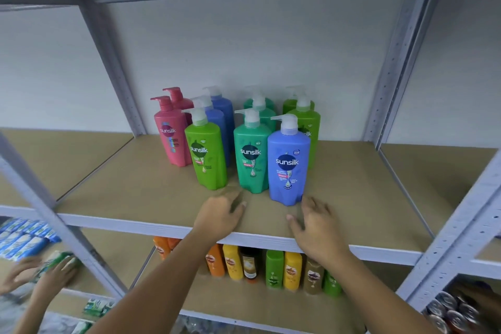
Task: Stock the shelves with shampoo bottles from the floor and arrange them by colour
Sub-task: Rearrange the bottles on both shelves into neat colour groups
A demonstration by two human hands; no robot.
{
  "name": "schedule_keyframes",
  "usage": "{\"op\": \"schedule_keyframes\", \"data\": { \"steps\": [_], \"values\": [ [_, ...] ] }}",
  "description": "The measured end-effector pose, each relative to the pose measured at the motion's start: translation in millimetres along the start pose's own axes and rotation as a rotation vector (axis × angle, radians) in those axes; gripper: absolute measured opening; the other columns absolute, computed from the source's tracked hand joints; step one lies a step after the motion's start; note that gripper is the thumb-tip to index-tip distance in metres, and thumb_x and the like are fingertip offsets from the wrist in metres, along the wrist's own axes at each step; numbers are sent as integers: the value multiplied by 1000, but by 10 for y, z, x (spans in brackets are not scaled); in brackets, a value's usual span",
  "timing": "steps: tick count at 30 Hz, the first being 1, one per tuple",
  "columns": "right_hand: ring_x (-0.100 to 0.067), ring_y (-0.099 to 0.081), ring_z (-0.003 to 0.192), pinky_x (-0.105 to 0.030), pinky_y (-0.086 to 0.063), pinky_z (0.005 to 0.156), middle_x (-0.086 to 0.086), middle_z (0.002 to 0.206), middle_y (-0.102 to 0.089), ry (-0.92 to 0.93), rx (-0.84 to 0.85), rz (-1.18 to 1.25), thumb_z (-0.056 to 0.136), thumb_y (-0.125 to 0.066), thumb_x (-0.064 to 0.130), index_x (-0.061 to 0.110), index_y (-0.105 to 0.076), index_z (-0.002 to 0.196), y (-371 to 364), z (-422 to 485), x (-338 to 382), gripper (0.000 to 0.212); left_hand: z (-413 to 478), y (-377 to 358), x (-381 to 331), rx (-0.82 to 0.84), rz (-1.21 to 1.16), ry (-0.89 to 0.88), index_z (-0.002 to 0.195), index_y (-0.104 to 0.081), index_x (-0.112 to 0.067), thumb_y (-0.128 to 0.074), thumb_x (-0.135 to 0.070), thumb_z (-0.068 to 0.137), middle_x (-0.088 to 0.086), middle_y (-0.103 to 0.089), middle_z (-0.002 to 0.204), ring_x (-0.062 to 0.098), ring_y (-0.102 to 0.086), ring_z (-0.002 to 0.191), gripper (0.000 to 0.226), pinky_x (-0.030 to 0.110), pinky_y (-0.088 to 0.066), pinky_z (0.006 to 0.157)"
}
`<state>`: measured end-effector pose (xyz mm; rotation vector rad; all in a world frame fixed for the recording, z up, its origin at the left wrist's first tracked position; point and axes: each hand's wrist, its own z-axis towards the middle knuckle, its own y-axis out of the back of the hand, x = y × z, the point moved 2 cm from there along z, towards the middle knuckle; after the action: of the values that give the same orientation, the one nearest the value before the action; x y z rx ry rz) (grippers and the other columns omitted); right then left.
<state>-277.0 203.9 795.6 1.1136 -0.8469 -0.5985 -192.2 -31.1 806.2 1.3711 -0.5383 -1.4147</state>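
Several pump shampoo bottles stand on the brown shelf board. At the front are a light green bottle, a teal bottle and a blue bottle. Behind them stand two pink bottles, blue bottles, teal bottles and light green bottles. My left hand hovers over the shelf's front, just below the light green and teal bottles, fingers relaxed and holding nothing. My right hand is spread just below the blue bottle, also empty.
Grey metal uprights frame the bay. The shelf below carries orange, yellow, green and brown bottles. Another person's hands handle green packets in the left bay, beside blue packets. Cans sit at lower right.
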Motion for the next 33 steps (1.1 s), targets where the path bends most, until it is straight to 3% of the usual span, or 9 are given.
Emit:
{"op": "schedule_keyframes", "data": {
  "steps": [2, 4, 9, 12, 17, 22, 26, 29, 33],
  "values": [
    [-30, -30, 146, -45, -18, 122, -10, 157, -39, 7, 59, -100, 89, -1, 54, 10, -37, 152, -15, -125, 97, 84, -100, 7, 65, 50, 46, -29, 144, -54, -22, -48, -41, 102, -4, -51, 150, 20, -48, 137, 46, 29, -40, 109],
    [-31, -22, 150, -44, -11, 124, -14, 162, -29, 37, 101, -131, 84, 10, 51, 9, -32, 155, -33, -196, 234, 92, -195, 40, 128, 75, 67, -14, 148, -49, -24, -43, -46, 104, -7, -43, 157, 14, -39, 144, 50, 29, -34, 116],
    [-28, -11, 154, -42, -6, 126, -18, 165, -20, 185, 204, -100, 103, -16, 42, 6, -24, 156, -97, -232, 640, 65, -381, 147, 266, 98, 102, -24, 153, -42, -21, -41, -49, 104, -4, -36, 161, 12, -29, 149, 56, 27, -16, 123],
    [-27, -12, 154, -42, -6, 126, -15, 165, -20, 282, 227, -83, 104, -15, 41, 6, -24, 157, -158, -185, 919, 64, -449, 244, 372, 96, 128, -16, 154, -39, -20, -40, -51, 104, -3, -34, 162, 11, -26, 150, 59, 24, -8, 120],
    [-24, -9, 155, -40, -3, 126, -12, 167, -16, 394, 290, -14, 108, -20, 40, 8, -22, 158, -258, -8, 1273, 59, -540, 409, 632, 106, 153, 37, 155, -37, -21, -40, -54, 103, -4, -32, 163, 9, -22, 151, 62, 29, -8, 122],
    [-18, -11, 155, -32, -2, 123, -6, 167, -19, 371, 342, 189, 109, -29, 37, 11, -27, 157, -241, 215, 1506, 55, -480, 587, 976, 123, 134, 90, 155, -37, -19, -41, -50, 104, -3, -32, 163, 10, -20, 152, 60, 30, -8, 123],
    [-14, -26, 150, -24, -20, 117, 0, 164, -29, 181, 239, 481, 104, -46, 42, 18, -23, 160, -273, 383, 1629, 65, -255, 698, 1228, 153, 94, 138, 148, -47, -15, -44, -57, 96, 2, -44, 156, 19, -35, 146, 66, 31, -21, 120],
    [-15, -31, 148, -19, -21, 112, 1, 162, -31, 80, 119, 575, 100, -55, 42, 21, -18, 160, -345, 548, 1754, 74, -29, 729, 1371, 113, -36, 161, 129, -58, -16, -48, -63, 83, 2, -64, 127, 25, -59, 118, 67, 36, -46, 102],
    [-15, -43, 141, -17, -29, 108, 1, 156, -43, -17, -16, 651, 97, -63, 37, 21, -17, 160, -483, 808, 1919, 80, 261, 722, 1456, 112, -208, 108, 151, -41, -28, -68, -51, 88, -3, -58, 142, 19, -56, 129, 72, 25, -43, 105]
  ]
}}
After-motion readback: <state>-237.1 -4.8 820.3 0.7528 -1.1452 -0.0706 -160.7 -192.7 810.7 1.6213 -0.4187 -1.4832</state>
